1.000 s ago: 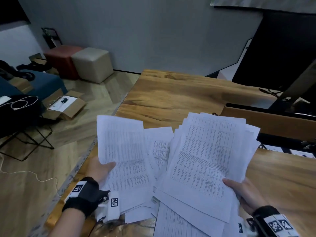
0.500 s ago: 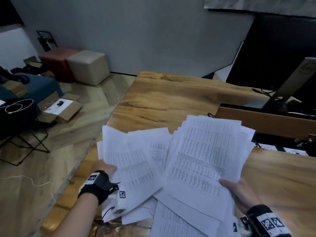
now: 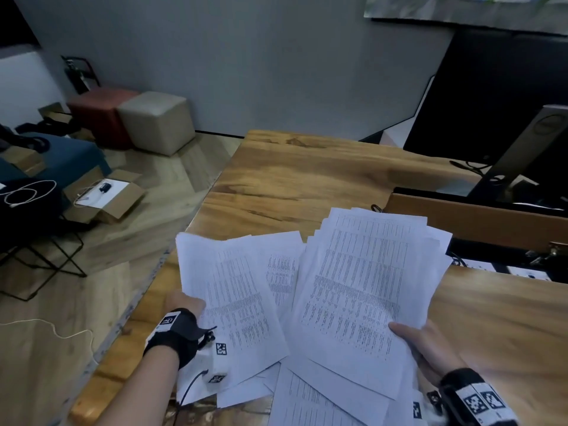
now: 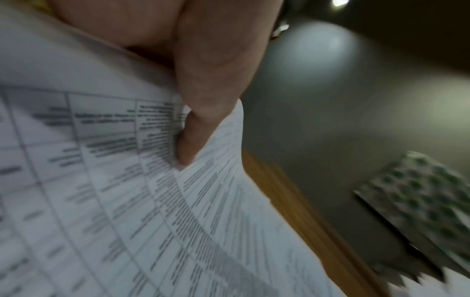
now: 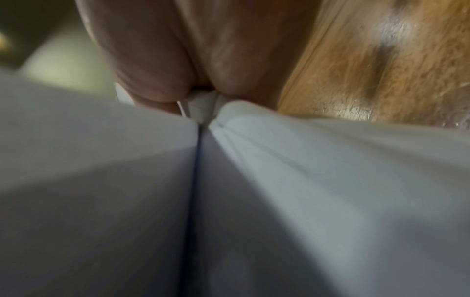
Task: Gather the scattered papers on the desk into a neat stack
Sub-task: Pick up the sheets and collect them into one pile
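Grey wall (image 3: 276,56) behind; light herringbone wood floor (image 3: 61,302) at left. Red ottoman (image 3: 98,115) touching beige ottoman (image 3: 153,121) against wall. Open cardboard box (image 3: 107,198) on floor; dark monitor (image 3: 498,96) at right on the wooden surface (image 3: 307,176).

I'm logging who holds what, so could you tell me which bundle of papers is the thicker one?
The bundle in the right hand, the right-hand papers: several fanned sheets show at its far edge, whereas the left hand holds the left-hand papers, seemingly just a sheet or two.
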`<action>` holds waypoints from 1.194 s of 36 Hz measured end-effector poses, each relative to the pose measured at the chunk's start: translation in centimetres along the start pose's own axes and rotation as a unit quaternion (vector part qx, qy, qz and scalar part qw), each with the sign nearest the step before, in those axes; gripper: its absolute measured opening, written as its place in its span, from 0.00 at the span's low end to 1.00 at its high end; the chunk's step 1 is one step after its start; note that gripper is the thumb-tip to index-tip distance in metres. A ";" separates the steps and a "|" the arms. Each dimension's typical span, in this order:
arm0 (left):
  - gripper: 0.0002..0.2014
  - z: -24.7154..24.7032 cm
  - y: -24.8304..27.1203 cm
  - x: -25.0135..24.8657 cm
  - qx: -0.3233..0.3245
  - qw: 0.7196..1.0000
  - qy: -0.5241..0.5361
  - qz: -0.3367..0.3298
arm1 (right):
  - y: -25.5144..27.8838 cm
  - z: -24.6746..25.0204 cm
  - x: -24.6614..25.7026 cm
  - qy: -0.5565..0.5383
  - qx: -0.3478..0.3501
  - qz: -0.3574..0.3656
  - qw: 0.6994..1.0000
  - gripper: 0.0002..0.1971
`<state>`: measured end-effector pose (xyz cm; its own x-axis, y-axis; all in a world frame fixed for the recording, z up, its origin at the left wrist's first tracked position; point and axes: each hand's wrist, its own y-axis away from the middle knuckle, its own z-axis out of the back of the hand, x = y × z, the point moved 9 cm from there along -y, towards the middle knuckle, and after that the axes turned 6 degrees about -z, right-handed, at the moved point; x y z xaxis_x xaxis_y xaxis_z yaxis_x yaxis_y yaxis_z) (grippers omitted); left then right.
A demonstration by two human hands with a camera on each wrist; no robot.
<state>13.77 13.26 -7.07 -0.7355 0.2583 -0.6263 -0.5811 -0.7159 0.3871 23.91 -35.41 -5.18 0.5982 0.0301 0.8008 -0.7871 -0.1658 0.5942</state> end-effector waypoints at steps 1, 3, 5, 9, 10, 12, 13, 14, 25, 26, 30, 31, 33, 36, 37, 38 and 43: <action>0.03 0.8 0.3 -1.1 -0.018 0.999 0.025 -0.033 | -0.1 0.0 0.0 0.000 -0.001 -0.001 1.000 0.17; 0.04 2.2 2.0 -4.6 -0.002 0.993 0.023 -0.115 | -0.1 -0.1 0.0 0.002 -0.001 -0.003 1.000 0.16; 0.06 3.2 3.9 -8.2 0.049 0.977 0.036 -0.202 | -0.2 -0.2 0.1 0.005 -0.002 -0.003 1.000 0.16; 0.10 4.4 7.2 -13.2 0.181 0.926 0.176 -0.281 | -0.2 -0.5 0.4 0.011 -0.004 -0.004 1.000 0.17; 0.11 4.5 7.8 -14.1 0.201 0.916 0.197 -0.288 | -0.1 -0.7 0.6 0.013 -0.002 -0.003 1.000 0.17; 0.14 3.9 8.6 -15.7 0.245 0.890 0.259 -0.284 | 0.2 -1.3 1.0 0.018 0.010 -0.003 1.000 0.17; 0.18 3.1 9.1 -16.4 0.272 0.876 0.290 -0.272 | 0.3 -1.7 1.2 0.017 0.018 -0.004 1.000 0.17; 0.25 2.3 9.4 -16.8 0.291 0.868 0.306 -0.262 | 0.5 -2.1 1.4 0.014 0.026 -0.004 1.000 0.17; 0.20 -5.7 11.1 -17.0 0.355 0.847 0.363 -0.160 | 1.7 -4.9 2.8 -0.020 0.064 0.018 0.998 0.19; 0.16 -5.9 10.7 -17.0 0.322 0.869 0.332 -0.174 | 1.8 -5.2 2.8 -0.022 0.072 0.020 0.997 0.19; 0.13 -7.4 8.7 -14.9 0.266 0.916 0.241 -0.177 | 2.2 -5.7 2.5 -0.027 0.094 0.020 0.995 0.21; 0.18 -8.1 8.5 -14.3 0.282 0.916 0.236 -0.164 | 2.3 -5.8 2.4 -0.031 0.096 0.016 0.995 0.21; 0.29 -9.3 8.3 -13.3 0.306 0.912 0.238 -0.132 | 2.3 -5.8 2.0 -0.043 0.096 -0.001 0.994 0.21; 0.34 -10.3 8.6 -12.7 0.299 0.920 0.213 -0.137 | 2.4 -5.5 1.5 -0.096 0.095 -0.047 0.990 0.19; 0.34 -10.7 8.9 -12.8 0.299 0.923 0.187 -0.154 | 2.5 -5.5 1.3 -0.109 0.100 -0.066 0.987 0.20; 0.36 -11.1 9.4 -12.9 0.299 0.923 0.169 -0.174 | 2.7 -5.4 1.2 -0.100 0.105 -0.075 0.987 0.20; 0.31 -13.4 11.6 -13.1 0.342 0.903 0.152 -0.211 | 1.5 -4.3 1.0 0.067 0.079 -0.039 0.994 0.23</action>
<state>21.34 -7.09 -3.43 -0.3292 0.1504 -0.9322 -0.9430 -0.0010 0.3328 22.72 -31.37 -3.19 0.6220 0.1782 0.7624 -0.6999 -0.3100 0.6434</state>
